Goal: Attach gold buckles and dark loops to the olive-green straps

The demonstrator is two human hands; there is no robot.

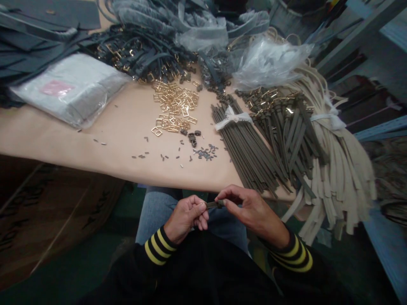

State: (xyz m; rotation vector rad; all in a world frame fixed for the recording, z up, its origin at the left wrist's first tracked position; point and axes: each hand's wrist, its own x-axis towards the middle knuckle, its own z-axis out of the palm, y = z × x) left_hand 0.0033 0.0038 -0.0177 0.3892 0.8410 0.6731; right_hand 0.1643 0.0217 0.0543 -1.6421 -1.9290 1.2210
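Both hands hold one short olive strap (212, 204) above my lap, just off the table's front edge. My left hand (190, 213) pinches its left end, where a thin bit of gold metal shows at the fingertips. Thumb and fingers of my right hand (246, 207) close on the other end, at a dark keeper loop (220, 203). Much of the strap is covered by my fingers. On the table ahead lie small dark pins (206, 152), several dark loops (192, 138) and a heap of gold buckles (174, 103).
A tied bundle of olive straps (246, 148) lies at the right, beside buckled olive straps (286, 131) and long beige straps (346, 169) hanging over the edge. A plastic-wrapped packet (73, 91) rests at the left. Black buckled straps (140, 55) and clear plastic bags (270, 63) fill the back.
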